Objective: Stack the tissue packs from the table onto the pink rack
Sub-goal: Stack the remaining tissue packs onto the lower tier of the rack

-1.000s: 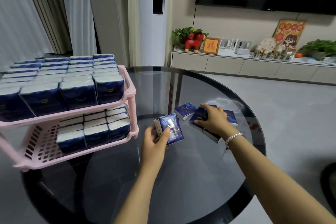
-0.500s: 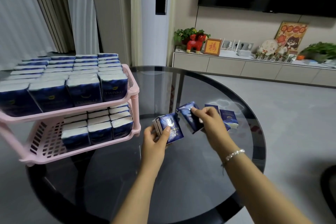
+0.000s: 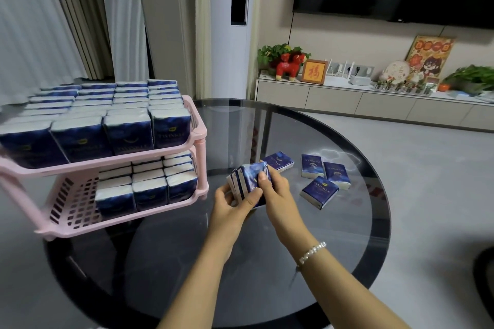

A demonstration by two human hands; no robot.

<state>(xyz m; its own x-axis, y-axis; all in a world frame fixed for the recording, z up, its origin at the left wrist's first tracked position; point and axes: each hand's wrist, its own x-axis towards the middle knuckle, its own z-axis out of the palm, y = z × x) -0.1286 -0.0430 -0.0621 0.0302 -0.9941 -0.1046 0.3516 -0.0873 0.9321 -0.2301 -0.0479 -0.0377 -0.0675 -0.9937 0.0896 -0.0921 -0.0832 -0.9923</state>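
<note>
Both hands, left hand point(image 3: 232, 204) and right hand point(image 3: 275, 189), grip small stack of blue tissue packs point(image 3: 247, 181), fingers curled round it, above round dark glass table point(image 3: 294, 262).

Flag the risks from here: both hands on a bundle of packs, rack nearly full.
1. The bundle of packs, fanned unevenly between the left hand and right hand, could slip apart in transit.
2. The pink rack has a packed top tier; only the lower tier shows free space, under a low overhang.
3. Four loose packs remain on the glass table.
</note>
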